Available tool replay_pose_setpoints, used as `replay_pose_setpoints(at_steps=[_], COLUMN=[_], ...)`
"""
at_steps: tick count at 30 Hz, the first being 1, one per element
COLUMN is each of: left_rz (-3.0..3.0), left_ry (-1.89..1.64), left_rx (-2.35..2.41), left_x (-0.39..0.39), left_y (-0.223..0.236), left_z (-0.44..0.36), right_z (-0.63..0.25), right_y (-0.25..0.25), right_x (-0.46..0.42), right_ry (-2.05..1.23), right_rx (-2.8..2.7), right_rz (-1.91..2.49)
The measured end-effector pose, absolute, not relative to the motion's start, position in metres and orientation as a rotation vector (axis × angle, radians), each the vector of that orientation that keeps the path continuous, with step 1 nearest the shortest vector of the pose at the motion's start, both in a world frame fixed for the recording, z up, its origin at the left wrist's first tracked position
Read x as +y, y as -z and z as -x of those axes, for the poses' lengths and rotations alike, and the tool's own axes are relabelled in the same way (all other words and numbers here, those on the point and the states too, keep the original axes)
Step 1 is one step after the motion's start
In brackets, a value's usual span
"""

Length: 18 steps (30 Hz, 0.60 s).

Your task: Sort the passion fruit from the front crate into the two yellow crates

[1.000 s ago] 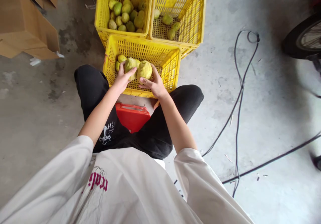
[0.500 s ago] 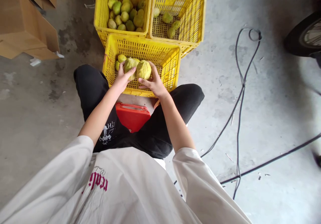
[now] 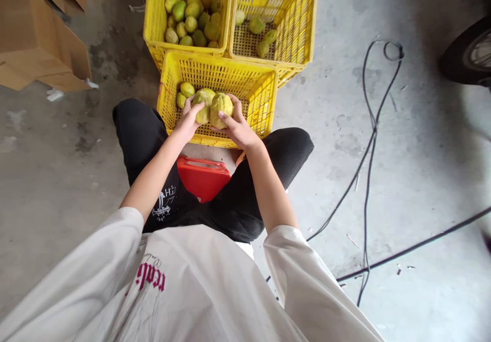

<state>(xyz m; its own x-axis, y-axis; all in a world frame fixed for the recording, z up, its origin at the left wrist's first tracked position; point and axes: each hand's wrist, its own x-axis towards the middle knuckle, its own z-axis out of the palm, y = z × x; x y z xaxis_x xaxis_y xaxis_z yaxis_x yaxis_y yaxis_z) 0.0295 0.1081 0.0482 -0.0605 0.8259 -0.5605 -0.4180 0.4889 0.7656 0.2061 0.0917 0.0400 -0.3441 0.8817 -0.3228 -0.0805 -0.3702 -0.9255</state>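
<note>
My left hand is closed round a bumpy yellow-green fruit. My right hand grips a second fruit of the same kind, and the two fruits touch side by side. Both hands hover over the near yellow crate, which stands between my knees. Two smaller fruits lie in that crate's far left corner.
Behind it stand two more yellow crates: the left crate holds several green fruits, the right crate holds a few. A red stool is under me. Cardboard boxes lie at the left, black cables and a wheel at the right.
Both hands have turned the fruits slightly and drawn them closer together; my right thumb now lies across the front of its fruit. The view has shifted a little.
</note>
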Motion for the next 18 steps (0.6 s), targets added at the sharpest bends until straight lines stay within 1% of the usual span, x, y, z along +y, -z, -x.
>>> replay_pose_setpoints(at_steps=[7, 13, 18], left_rz=[-0.483, -0.508, -0.537], left_ry=[-1.128, -1.125, -1.012], left_rx=[1.189, 1.183, 1.300], left_x=[0.108, 0.107, 0.101], left_y=[-0.039, -0.044, -0.041], left_z=[-0.023, -0.026, -0.029], right_z=[-0.207, -0.209, -0.207], right_y=[-0.038, -0.034, -0.024], right_x=[0.097, 0.094, 0.097], right_ry=[-1.830, -1.839, -1.811], right_rx=[-1.031, -1.047, -1.026], right_rz=[1.196, 1.141, 1.378])
